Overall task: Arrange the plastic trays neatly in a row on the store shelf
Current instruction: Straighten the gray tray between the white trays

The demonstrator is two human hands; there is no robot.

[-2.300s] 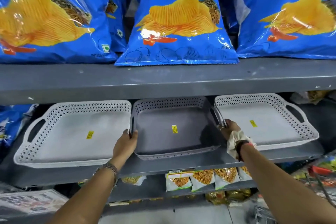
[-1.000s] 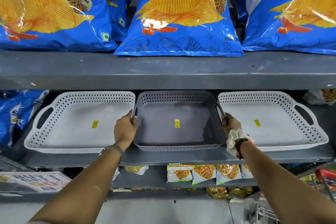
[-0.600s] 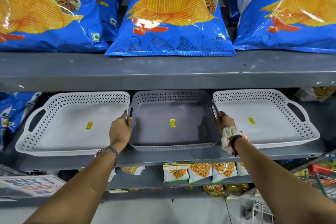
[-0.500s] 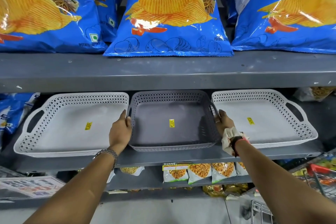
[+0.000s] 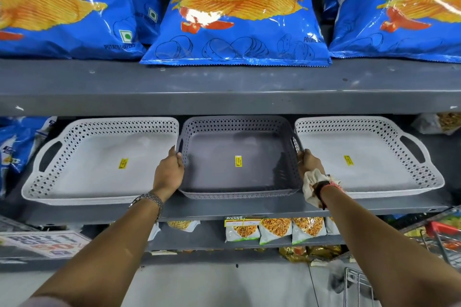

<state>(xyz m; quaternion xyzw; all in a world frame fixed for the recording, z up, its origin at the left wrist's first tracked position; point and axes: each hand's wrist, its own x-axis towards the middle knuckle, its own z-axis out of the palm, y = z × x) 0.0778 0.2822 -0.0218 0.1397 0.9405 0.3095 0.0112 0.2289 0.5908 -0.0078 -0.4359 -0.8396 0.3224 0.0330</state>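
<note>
— Both hands grip the grey tray [image 5: 238, 157], yes? How?

— Left hand [image 5: 168, 173] is wrapped on its left side handle, right hand [image 5: 308, 163] on its right side wall — fingers closed on the rim at each end.

— Where does that tray sit?

— On the middle shelf [image 5: 224, 209], flat, between two white trays. Left white tray [image 5: 99, 157] is just beside it, the rims nearly touching by the left hand; right white tray [image 5: 366, 154] is just beside the other end.

— Do they line up?

— Roughly in a row, front edges near the shelf lip. Each has a small yellow sticker inside.

— Anything on the wrists?

— A metal bracelet [image 5: 149, 199] on the left, a pale cloth band [image 5: 313, 185] and a dark strap on the right.

— And around?

— Blue chip bags [image 5: 237, 10] on the shelf above, small snack packets [image 5: 274, 229] below.
</note>
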